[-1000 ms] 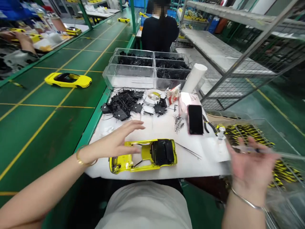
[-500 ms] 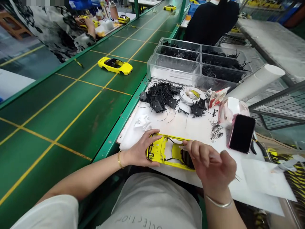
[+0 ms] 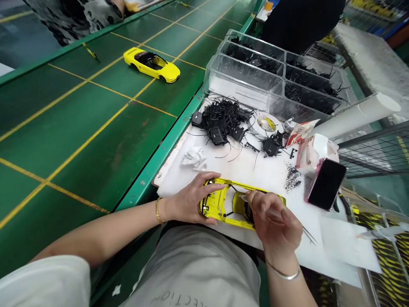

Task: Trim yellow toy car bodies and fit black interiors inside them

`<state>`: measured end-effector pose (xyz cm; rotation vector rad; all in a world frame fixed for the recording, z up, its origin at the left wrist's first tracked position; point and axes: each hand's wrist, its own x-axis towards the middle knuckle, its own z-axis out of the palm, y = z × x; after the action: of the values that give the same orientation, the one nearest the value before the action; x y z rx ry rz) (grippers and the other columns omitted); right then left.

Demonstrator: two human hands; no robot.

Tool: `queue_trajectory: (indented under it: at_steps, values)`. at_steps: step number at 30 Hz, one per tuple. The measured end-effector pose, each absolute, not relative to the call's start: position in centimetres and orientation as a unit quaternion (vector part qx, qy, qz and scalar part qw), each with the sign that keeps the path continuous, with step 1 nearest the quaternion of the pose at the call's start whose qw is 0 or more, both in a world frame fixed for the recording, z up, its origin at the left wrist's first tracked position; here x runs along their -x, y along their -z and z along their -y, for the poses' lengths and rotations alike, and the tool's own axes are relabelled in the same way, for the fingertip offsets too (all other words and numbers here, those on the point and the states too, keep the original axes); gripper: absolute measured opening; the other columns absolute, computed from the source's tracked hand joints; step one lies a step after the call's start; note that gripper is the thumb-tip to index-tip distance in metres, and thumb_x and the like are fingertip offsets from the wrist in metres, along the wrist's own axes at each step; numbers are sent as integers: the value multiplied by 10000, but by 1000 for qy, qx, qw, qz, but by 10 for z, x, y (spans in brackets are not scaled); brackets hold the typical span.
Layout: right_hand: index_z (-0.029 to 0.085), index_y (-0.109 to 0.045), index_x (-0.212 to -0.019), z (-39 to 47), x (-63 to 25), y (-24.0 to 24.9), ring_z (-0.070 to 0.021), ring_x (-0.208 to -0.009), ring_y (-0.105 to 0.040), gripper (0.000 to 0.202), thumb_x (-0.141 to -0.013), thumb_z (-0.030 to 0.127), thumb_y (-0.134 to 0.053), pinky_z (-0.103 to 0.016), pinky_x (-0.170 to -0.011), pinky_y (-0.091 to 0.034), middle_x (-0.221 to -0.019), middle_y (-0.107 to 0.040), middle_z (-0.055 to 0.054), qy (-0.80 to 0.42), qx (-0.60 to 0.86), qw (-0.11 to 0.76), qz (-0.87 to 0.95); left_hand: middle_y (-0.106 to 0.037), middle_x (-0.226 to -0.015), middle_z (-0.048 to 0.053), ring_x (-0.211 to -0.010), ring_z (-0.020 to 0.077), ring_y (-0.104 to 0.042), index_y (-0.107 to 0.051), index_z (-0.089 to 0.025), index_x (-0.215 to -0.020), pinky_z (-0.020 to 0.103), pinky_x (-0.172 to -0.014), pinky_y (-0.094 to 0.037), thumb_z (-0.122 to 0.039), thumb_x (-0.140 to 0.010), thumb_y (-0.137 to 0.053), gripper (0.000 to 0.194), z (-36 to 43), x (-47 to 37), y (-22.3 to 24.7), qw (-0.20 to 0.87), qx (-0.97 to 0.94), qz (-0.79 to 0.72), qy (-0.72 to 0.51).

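A yellow toy car body [image 3: 217, 200] lies upside down on the white work surface [image 3: 179, 187], its inner side showing. My left hand [image 3: 191, 198] grips its left end, thumb and fingers on opposite edges. Over the right part of the body, my right hand [image 3: 275, 219] is closed on a thin pointed metal tool [image 3: 309, 235], whose two slim ends stick out behind the hand; its tip reaches toward the car's middle opening. Part of the car's right end is hidden under this hand. Behind the car sits a pile of black plastic parts [image 3: 223, 117].
On the green conveyor belt [image 3: 128, 140] at the left stands another yellow car body [image 3: 151, 65]. A clear divided tray [image 3: 244, 96] holds black parts. At the right are a phone [image 3: 326, 184], a tape roll [image 3: 266, 123] and a white tube [image 3: 361, 115]. People are across and ahead.
The view has shifted and tilted. My right hand has turned slightly, and the tool's back ends now show more. The car on the belt appears a little further left.
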<state>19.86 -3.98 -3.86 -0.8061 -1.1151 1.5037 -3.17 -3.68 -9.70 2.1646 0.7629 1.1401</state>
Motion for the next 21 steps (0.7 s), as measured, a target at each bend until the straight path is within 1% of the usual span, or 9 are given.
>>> queue_trajectory:
  at_steps: [7, 15, 21]
  values:
    - [234, -587, -733, 42, -199, 40, -194, -611, -329, 318, -888, 486, -469, -371, -714, -291, -568, -346, 11, -629, 317, 540, 460, -344, -1387, 173, -1281, 329, -399, -274, -276, -1479, 523, -1069, -423, -491, -725, -786, 937, 36, 32, 96, 279, -813, -283, -426]
    - [236, -583, -748, 43, -199, 39, -194, -601, -323, 299, -887, 475, -471, -353, -667, -271, -562, -330, 12, -638, 320, 528, 460, -342, -1398, 175, -1288, 337, -398, -270, -285, -1475, 531, -1067, -423, -504, -726, -781, 933, 37, 32, 97, 274, -815, -288, -422]
    - [234, -565, -757, 57, -203, 30, -191, -588, -323, 298, -875, 486, -458, -385, -737, -295, -572, -332, 15, -654, 336, 511, 446, -337, -1403, 172, -1283, 342, -408, -275, -298, -1465, 545, -1053, -433, -483, -736, -775, 903, 37, 33, 96, 277, -816, -290, -416]
